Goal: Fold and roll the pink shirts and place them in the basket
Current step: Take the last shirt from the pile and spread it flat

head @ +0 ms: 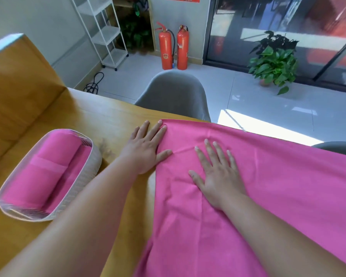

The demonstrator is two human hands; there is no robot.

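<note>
Both hands lie flat with straight fingers and grip nothing, as far as I can see from my feed. My left hand rests palm-down on the table, with its thumb and fingertips touching the left edge of the pink shirt near that shirt's far corner. My right hand presses on the shirt itself, fingers spread, just beside the left hand.

That shirt is the biggest thing I see. It is spread out over the right part of the wooden table, running from the far edge down to the near edge of my view, with a few soft creases around the right hand.

To the left of my left forearm stands the basket, an oblong one with pale woven walls, apart from the spread shirt. Inside it lie the rolled pink shirts: one thick roll and a narrower one along its right side.

Across the table a grey chair is pushed up to the far edge, and the top of a second chair shows at the right. On the floor beyond stand a white wire rack, a green potted plant by the glass, two red fire extinguishers against the wall, and a black cable coiled near the rack.
</note>
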